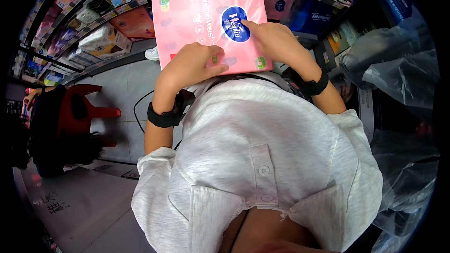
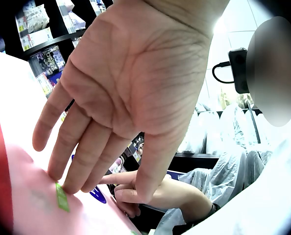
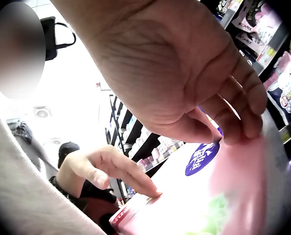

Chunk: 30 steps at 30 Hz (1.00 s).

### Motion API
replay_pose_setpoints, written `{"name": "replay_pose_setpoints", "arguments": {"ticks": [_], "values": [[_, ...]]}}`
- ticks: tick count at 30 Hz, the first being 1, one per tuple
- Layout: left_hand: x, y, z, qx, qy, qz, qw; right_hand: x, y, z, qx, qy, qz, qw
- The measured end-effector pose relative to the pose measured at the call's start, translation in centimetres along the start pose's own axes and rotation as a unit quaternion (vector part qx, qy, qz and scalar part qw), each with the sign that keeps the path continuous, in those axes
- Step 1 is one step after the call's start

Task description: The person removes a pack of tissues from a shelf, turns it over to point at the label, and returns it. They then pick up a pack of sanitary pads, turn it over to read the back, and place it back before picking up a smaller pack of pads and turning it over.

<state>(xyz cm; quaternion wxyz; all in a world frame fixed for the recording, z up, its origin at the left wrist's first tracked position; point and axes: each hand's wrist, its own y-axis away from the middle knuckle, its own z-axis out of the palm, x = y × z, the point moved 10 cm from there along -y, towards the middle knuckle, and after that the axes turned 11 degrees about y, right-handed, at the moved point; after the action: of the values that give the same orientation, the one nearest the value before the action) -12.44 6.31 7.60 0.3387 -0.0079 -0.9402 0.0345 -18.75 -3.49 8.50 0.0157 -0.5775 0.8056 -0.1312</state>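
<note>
A large pink pack of tissues (image 1: 183, 23) with a blue oval logo lies in front of my waist in the head view, over my lap. My left hand (image 1: 193, 64) rests its fingertips on the near left part of the pack, by a small green mark. From the left wrist view, the palm of that hand (image 2: 130, 73) faces the camera, its fingers extended down to the wrapper. My right hand (image 1: 277, 41) touches the blue logo with its index finger. The right wrist view shows that hand's fingers (image 3: 224, 117) loosely bent, tips at the pack's surface.
Shelves (image 1: 101, 23) of packaged goods curve around the left and far side. A red stool (image 1: 89, 107) and another person (image 1: 51, 126) are at the left. Plastic-wrapped goods (image 1: 403, 79) stand close on the right. A black cable (image 1: 136, 107) hangs beside my left arm.
</note>
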Motion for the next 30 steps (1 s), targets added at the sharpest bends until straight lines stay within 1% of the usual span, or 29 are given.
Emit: {"name": "replay_pose_setpoints", "arguments": {"ticks": [2,4,5,6,7,8,9,10,11,12,13,14,15,16,17,18,19,20,21,22,23,24,26,27,28,29,30], "values": [[0.0,-0.1,0.0,0.002,-0.001,0.000,1.000,0.6,0.5,-0.1,-0.008,-0.011,0.012,1.000],[0.4,-0.1,-0.3,0.027,0.007,0.033,0.999,1.4,0.8,0.5,-0.005,-0.013,0.022,1.000],[-0.2,-0.2,-0.1,0.026,0.006,0.034,0.999,1.7,0.9,0.7,-0.003,-0.016,0.030,0.999],[-0.7,-0.1,-0.8,0.056,0.044,0.059,0.996,1.7,1.1,0.6,-0.002,-0.015,0.031,0.999],[-0.9,0.0,-1.9,0.086,0.081,0.086,0.989,2.1,1.2,0.8,-0.024,-0.020,0.046,0.998],[-2.3,0.1,-3.1,0.099,0.070,0.035,0.992,2.4,1.3,1.1,-0.046,-0.024,0.061,0.997],[-3.6,0.4,-4.6,0.110,0.060,-0.016,0.992,2.7,1.3,1.1,-0.043,-0.023,0.063,0.997],[-4.7,0.9,-6.4,0.142,0.036,-0.058,0.987,2.7,1.4,1.1,-0.028,-0.022,0.070,0.997],[-5.1,1.8,-8.2,0.198,-0.034,-0.022,0.979,2.8,1.5,1.1,-0.013,-0.021,0.077,0.997],[-6.5,2.6,-9.2,0.226,-0.085,0.002,0.970,2.8,1.5,1.3,-0.014,-0.022,0.077,0.997],[-7.2,3.2,-9.9,0.253,-0.135,0.024,0.958,3.7,1.5,2.0,-0.029,-0.040,0.126,0.991],[-8.3,3.5,-9.9,0.252,-0.137,0.022,0.958,4.6,1.6,2.8,-0.044,-0.057,0.174,0.982],[-9.5,3.5,-9.7,0.237,-0.116,-0.006,0.965,4.9,1.4,3.8,-0.044,-0.058,0.172,0.982],[-10.6,3.4,-9.4,0.221,-0.094,-0.034,0.970,6.1,1.7,5.1,-0.023,-0.113,0.200,0.973],[-11.3,3.2,-9.0,0.222,-0.095,-0.034,0.970,7.3,2.0,5.9,-0.002,-0.167,0.226,0.960],[-12.9,2.8,-8.2,0.203,-0.064,-0.094,0.973,7.6,1.9,5.9,-0.002,-0.166,0.226,0.960],[-14.3,2.7,-7.4,0.182,-0.033,-0.153,0.971,7.0,2.1,8.4,-0.092,-0.353,0.222,0.904],[-14.5,2.5,-7.2,0.182,-0.032,-0.153,0.971,5.4,2.4,10.2,-0.178,-0.523,0.208,0.807],[-13.7,2.1,-6.9,0.175,0.046,-0.146,0.973,5.5,2.4,10.8,-0.179,-0.522,0.207,0.808],[-13.3,1.8,-6.6,0.169,0.122,-0.138,0.968,5.5,2.1,11.5,-0.156,-0.558,0.193,0.792],[-13.4,1.8,-6.6,0.170,0.122,-0.139,0.968,5.6,1.8,11.7,-0.132,-0.592,0.179,0.775],[-13.5,1.7,-6.6,0.173,0.128,-0.134,0.967,5.5,1.8,11.5,-0.132,-0.594,0.178,0.774],[-13.6,1.6,-6.2,0.173,0.131,-0.129,0.968,5.3,2.0,11.0,-0.123,-0.652,0.187,0.725],[-14.1,1.6,-6.2,0.177,0.116,-0.154,0.965,5.4,1.9,10.2,-0.120,-0.653,0.184,0.724],[-14.8,1.8,-6.3,0.180,0.101,-0.179,0.962,5.7,2.0,9.2,-0.119,-0.631,0.192,0.743],[-15.1,1.9,-6.4,0.181,0.096,-0.178,0.962,5.8,2.2,8.0,-0.117,-0.607,0.199,0.760],[-15.3,1.9,-6.4,0.188,0.104,-0.160,0.963,5.5,2.4,6.2,-0.115,-0.609,0.197,0.760]]}}
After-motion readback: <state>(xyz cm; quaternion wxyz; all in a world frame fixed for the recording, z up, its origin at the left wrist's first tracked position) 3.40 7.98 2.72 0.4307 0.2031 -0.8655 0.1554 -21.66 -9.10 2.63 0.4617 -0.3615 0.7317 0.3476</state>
